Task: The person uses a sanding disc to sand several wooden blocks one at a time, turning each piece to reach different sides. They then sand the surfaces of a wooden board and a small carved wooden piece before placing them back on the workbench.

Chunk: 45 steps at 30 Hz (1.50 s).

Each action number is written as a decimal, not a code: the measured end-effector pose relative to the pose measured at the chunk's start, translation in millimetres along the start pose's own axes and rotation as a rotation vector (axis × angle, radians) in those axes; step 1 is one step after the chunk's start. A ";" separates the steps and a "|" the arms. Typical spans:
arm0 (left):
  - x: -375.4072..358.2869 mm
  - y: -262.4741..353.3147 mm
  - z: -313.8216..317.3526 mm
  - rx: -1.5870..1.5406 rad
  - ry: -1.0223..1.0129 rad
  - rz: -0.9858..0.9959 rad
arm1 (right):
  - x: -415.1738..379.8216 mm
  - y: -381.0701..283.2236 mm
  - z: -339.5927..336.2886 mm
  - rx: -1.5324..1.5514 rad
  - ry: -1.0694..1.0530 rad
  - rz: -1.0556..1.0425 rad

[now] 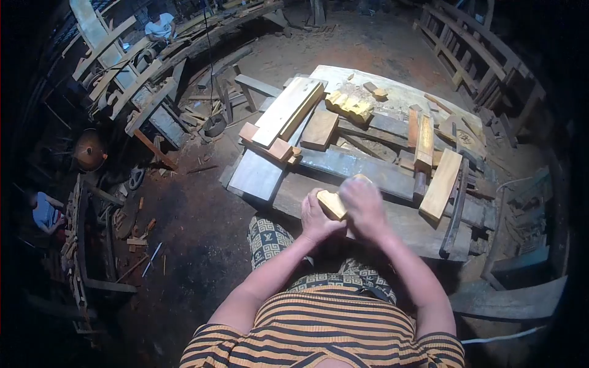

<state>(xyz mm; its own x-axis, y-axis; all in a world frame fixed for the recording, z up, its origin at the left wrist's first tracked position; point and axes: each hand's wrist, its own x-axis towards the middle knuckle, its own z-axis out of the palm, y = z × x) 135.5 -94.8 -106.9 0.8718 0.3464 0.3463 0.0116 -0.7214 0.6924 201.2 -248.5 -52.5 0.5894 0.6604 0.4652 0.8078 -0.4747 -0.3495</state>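
Observation:
My left hand (pixel 318 219) is closed around a small block of yellow wood (pixel 332 205), held just over the front edge of the workbench (pixel 294 195). Against the block's right side is my right hand (pixel 363 208), its fingers curled and smeared by motion. A bit of yellow (pixel 363 178) shows beyond its knuckles; whether this belongs to the same block, or what lies under the fingers, is hidden. Right of my hands lie a pale wooden block (pixel 443 184) and a chisel-like tool with a dark round end (pixel 420 184).
Across the bench are a long pale plank (pixel 288 110), a brown block (pixel 319 129), carved yellow pieces (pixel 348 107) and a dark curved bar (pixel 455 208). Stacked timber stands at left and right. Two people are at the left, one far back (pixel 161 26), one nearer (pixel 46 211).

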 end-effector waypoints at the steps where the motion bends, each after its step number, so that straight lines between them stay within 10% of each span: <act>1: 0.4 0.3 1.4 -0.014 0.008 0.009 | 0.1 15.2 5.1 -0.015 0.074 0.093; 5: 0.2 -0.4 2.6 -0.011 0.039 0.022 | -3.9 5.5 22.0 -0.053 0.107 0.102; 6: 0.7 -12.3 10.1 -0.011 0.048 0.020 | 5.5 -19.6 4.9 0.038 -0.156 0.091; 10: -0.9 -29.6 18.4 0.171 0.092 0.204 | 0.8 -30.2 14.7 0.210 0.047 -0.220; 13: 0.9 2.8 -0.7 -0.016 -0.010 -0.022 | 4.1 30.3 17.0 -0.109 0.098 0.109; 16: 0.7 3.7 -1.4 0.000 0.015 0.004 | 1.8 42.8 0.9 0.225 0.076 0.369; 25: 0.8 -20.9 16.6 -0.047 0.038 -0.068 | -27.2 -26.7 1.0 0.138 -0.087 -0.137; 31: 0.3 1.1 0.5 -0.011 0.019 -0.006 | 5.1 14.8 6.8 -0.052 -0.022 0.234; 37: 0.8 -15.3 12.8 -0.024 0.034 0.024 | -3.7 -36.1 -1.9 0.133 -0.057 -0.216; 45: 3.0 -4.4 -20.9 -0.122 -0.086 0.102 | -5.4 31.8 3.2 -0.043 -0.075 0.231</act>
<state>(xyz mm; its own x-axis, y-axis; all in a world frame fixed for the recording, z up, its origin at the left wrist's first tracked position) 127.8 -78.0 -95.8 0.9043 0.2186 0.3666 -0.1339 -0.6702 0.7300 223.7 -265.3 -68.8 0.7574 0.5721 0.3146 0.6522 -0.6414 -0.4039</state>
